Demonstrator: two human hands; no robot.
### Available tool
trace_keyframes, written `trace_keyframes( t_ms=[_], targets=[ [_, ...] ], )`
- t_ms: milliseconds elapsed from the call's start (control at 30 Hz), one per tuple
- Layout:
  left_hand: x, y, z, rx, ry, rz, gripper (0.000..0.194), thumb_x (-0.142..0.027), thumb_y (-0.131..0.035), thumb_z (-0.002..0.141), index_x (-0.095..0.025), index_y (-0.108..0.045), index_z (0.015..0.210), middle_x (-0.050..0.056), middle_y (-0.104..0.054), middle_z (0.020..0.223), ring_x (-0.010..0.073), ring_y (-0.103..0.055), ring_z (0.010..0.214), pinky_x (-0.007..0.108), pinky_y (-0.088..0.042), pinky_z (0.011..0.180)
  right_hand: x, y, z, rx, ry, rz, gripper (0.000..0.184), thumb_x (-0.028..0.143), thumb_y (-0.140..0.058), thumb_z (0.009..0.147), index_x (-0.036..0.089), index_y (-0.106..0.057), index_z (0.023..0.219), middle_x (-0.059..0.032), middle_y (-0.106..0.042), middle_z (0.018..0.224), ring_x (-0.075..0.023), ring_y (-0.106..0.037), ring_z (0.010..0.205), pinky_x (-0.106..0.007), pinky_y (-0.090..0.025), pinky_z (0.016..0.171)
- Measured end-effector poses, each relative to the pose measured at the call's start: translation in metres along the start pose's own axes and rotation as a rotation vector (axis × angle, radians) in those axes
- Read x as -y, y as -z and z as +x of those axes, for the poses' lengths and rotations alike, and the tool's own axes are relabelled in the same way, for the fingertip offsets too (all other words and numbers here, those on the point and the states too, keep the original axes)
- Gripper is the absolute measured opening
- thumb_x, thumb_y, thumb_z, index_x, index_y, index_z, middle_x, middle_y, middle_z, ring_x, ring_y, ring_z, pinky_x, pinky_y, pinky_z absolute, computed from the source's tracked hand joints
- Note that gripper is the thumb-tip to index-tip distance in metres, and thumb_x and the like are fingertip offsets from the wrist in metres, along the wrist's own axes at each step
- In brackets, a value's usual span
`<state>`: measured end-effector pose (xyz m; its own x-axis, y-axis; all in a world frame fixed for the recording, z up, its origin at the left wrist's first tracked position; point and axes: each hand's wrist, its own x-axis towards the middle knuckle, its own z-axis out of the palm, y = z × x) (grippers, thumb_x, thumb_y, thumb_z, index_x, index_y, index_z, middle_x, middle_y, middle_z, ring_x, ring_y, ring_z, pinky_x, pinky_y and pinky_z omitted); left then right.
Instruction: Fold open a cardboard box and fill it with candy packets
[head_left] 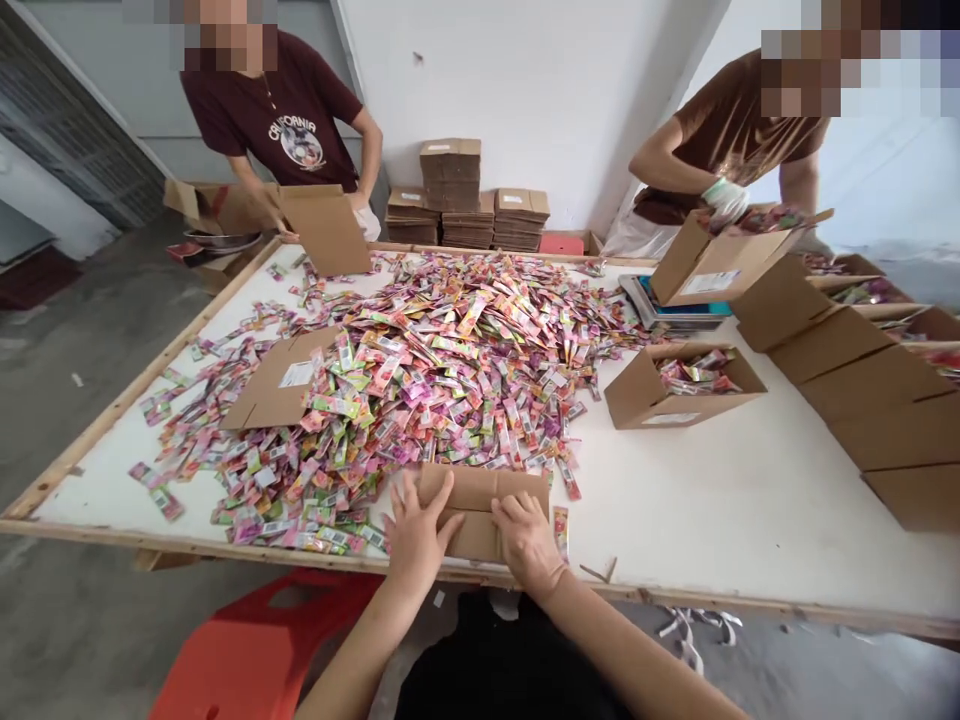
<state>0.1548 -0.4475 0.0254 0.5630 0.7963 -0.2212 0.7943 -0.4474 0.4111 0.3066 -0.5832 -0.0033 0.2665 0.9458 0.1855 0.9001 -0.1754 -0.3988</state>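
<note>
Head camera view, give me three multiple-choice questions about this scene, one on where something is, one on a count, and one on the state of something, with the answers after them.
1. Where is the folded cardboard under the left hand and right hand?
A) On the floor
B) On the stacks by the wall
C) On the white tabletop at its near edge

2. How many other people are at the table?
A) One
B) Two
C) Four

3. What state is the open cardboard box right of the pile in?
A) It holds coloured packets
B) It is empty
C) It is taped shut

Answers:
1. C, it lies on the table's near side.
2. B, a co-worker in a maroon shirt and a co-worker in a brown shirt show.
3. A, packets fill its open top.
</note>
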Motion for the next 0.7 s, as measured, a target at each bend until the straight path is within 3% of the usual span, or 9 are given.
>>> trace_keyframes(
  t_ms=[100,200,267,333,433,467,533,600,700],
  targets=[
    [-0.019,0.014,0.011,0.107,-0.197,0.206,0.09,-0.038,-0.087,0.071,-0.03,-0.047,0.152,0.024,-0.014,0.169,0.0506,-0.002,0.155,0.085,-0.003,0.11,-0.003,-0.012,-0.001,0.078,-0.006,-0.033,0.021,0.009,-0.052,0.089,0.017,-0.067,0.102,-0.0106,-0.06,0.095,-0.0257,-0.046,0.084,-0.04,-0.042,0.074],
    [-0.04,0.019,0.028,0.465,-0.468,0.308,0.141,-0.039,-0.1,0.04,-0.028,-0.027,0.16,0.026,-0.005,0.168,0.0515,0.001,0.154,0.082,0.005,0.111,0.002,-0.012,-0.002,0.103,-0.018,-0.015,0.018,0.014,-0.058,0.086,0.017,-0.068,0.1,-0.0125,-0.062,0.099,-0.0269,-0.049,0.086,-0.042,-0.047,0.075],
    [-0.049,0.018,0.038,0.614,-0.528,0.364,0.151,-0.036,-0.1,0.031,-0.031,-0.024,0.161,0.029,-0.002,0.167,0.0565,0.004,0.151,0.084,0.006,0.108,0.001,-0.005,-0.002,0.09,-0.023,0.068,0.02,0.016,-0.057,0.087,0.018,-0.071,0.1,-0.0131,-0.065,0.102,-0.0282,-0.054,0.088,-0.044,-0.051,0.076],
    [-0.051,0.018,0.043,0.628,-0.539,0.346,0.143,-0.035,-0.098,0.039,-0.035,-0.023,0.16,0.028,-0.005,0.167,0.0567,0.002,0.151,0.084,0.004,0.11,-0.012,0.008,0.001,0.097,-0.025,0.261,0.026,0.016,-0.053,0.09,0.024,-0.074,0.102,-0.0103,-0.068,0.103,-0.0278,-0.06,0.092,-0.044,-0.055,0.079],
    [-0.044,0.029,0.037,0.528,-0.468,0.237,0.119,-0.033,-0.088,0.056,-0.045,-0.027,0.157,0.02,-0.017,0.169,0.0526,-0.009,0.153,0.078,-0.008,0.116,-0.061,0.031,0.033,0.164,-0.033,0.644,0.032,0.02,-0.052,0.093,0.036,-0.078,0.102,-0.0019,-0.074,0.1,-0.0232,-0.069,0.096,-0.04,-0.059,0.087],
    [-0.039,0.036,0.032,0.462,-0.394,0.227,0.115,-0.033,-0.087,0.055,-0.047,-0.032,0.155,0.019,-0.023,0.168,0.0539,-0.015,0.152,0.078,-0.012,0.116,-0.082,0.037,0.054,0.174,-0.063,0.684,0.033,0.02,-0.052,0.092,0.037,-0.079,0.102,-0.0011,-0.076,0.1,-0.0226,-0.071,0.098,-0.039,-0.059,0.089],
    [-0.027,0.05,0.016,0.264,-0.173,0.206,0.108,-0.038,-0.087,0.052,-0.047,-0.043,0.151,0.018,-0.036,0.162,0.0556,-0.028,0.147,0.077,-0.02,0.114,-0.121,0.042,0.112,0.231,-0.143,0.53,0.035,0.016,-0.052,0.089,0.031,-0.08,0.104,-0.004,-0.077,0.104,-0.0235,-0.071,0.102,-0.039,-0.057,0.093],
    [-0.012,0.056,-0.01,0.036,0.123,0.061,0.11,-0.049,-0.086,0.049,-0.044,-0.045,0.151,0.015,-0.047,0.155,0.0519,-0.043,0.14,0.072,-0.032,0.112,-0.146,0.031,0.18,0.329,-0.178,0.285,0.035,0.013,-0.056,0.084,0.025,-0.08,0.106,-0.0087,-0.076,0.111,-0.0258,-0.069,0.109,-0.039,-0.053,0.099],
    [0.01,0.042,-0.061,-0.256,0.622,-0.419,0.117,-0.056,-0.083,0.047,-0.044,-0.037,0.154,0.005,-0.063,0.14,0.0446,-0.055,0.131,0.063,-0.049,0.107,-0.15,-0.015,0.256,0.456,-0.14,0.12,0.045,0.024,-0.071,0.08,0.024,-0.072,0.125,-0.0141,-0.064,0.138,-0.0372,-0.055,0.129,-0.053,-0.043,0.108]
  ],
)
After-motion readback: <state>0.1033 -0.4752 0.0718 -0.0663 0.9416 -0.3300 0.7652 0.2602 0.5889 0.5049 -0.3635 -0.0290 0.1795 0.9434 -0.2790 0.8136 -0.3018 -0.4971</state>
